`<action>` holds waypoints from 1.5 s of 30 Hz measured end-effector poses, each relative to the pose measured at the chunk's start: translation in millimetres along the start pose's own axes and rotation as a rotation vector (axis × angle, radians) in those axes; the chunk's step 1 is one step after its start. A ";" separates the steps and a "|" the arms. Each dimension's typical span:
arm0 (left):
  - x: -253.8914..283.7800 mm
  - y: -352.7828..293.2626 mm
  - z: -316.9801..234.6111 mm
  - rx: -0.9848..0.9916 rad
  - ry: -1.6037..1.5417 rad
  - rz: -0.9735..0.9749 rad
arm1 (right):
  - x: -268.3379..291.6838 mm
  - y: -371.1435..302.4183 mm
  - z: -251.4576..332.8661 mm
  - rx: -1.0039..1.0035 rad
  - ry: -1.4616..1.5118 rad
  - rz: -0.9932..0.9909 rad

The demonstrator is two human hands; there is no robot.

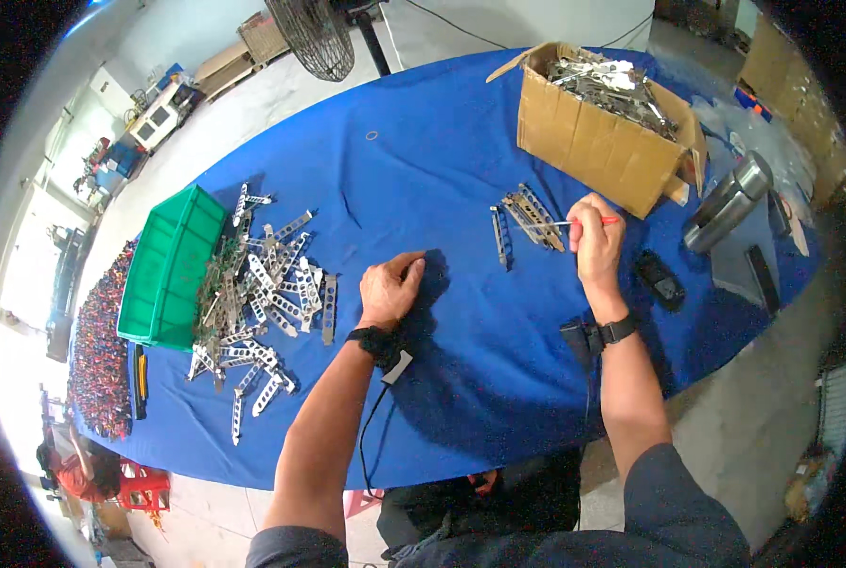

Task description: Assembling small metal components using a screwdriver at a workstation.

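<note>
My right hand (595, 241) is closed round a screwdriver-like tool with a red handle (611, 221). Its thin metal shaft (548, 224) points left over a small group of perforated metal strips (534, 210). One more strip (500, 237) lies just left of that group. On the blue cloth, my left hand (391, 290) rests back up, with thumb and forefinger apart and nothing visible in it; its other fingers are partly hidden. Left of it spreads a loose pile of similar perforated metal strips (276, 284), one of them (329, 309) standing nearest to that hand.
A green plastic bin (160, 293) lies tipped at the pile's left. At the back right stands a cardboard box (588, 142) full of metal parts. A steel flask (730, 201) and a black device (659, 280) lie right of my right hand. Cables hang from both wrists.
</note>
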State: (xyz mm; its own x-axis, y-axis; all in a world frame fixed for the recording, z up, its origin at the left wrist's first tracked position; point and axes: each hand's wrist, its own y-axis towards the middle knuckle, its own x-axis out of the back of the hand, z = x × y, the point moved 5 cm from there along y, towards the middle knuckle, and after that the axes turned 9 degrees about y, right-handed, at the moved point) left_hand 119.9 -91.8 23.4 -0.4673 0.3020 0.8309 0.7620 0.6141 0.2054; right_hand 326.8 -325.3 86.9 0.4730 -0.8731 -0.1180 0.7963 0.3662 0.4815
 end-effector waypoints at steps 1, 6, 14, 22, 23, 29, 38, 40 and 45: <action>-0.4 -0.3 1.8 0.002 0.011 0.001 | -7.8 -3.3 -1.4 -0.139 0.118 0.011; -6.7 1.1 -1.0 -0.016 0.013 0.001 | -11.7 -5.6 -35.1 -0.239 -0.015 0.106; 8.0 -2.0 3.9 -0.044 0.162 0.147 | -11.5 -0.8 -34.9 -0.135 0.059 -0.017; 106.0 -60.6 39.9 0.163 0.604 -0.048 | -39.1 -21.7 -45.4 -0.260 0.225 0.121; 118.9 -77.3 52.3 0.208 0.599 -0.071 | -47.3 -25.3 -45.1 -0.272 0.216 0.134; 98.4 -115.6 79.2 0.369 0.530 -0.056 | -42.7 -24.2 -45.2 -0.303 0.241 0.164; 82.3 -94.0 57.9 0.150 0.449 -0.254 | -36.1 -24.1 -53.4 -0.328 0.214 0.148; 73.9 -78.8 59.6 0.246 -0.080 -0.263 | -38.4 -23.3 -51.9 -0.282 0.200 0.183; 29.1 -27.2 28.5 0.256 -0.545 -0.186 | -38.4 -22.2 -56.7 -0.314 0.216 0.181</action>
State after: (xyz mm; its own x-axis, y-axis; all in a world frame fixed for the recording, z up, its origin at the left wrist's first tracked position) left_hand 72.7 -78.9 27.3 -0.7942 0.4606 0.3964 0.5466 0.8265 0.1347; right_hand 312.4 -281.7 31.5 0.6572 -0.7106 -0.2514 0.7537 0.6166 0.2274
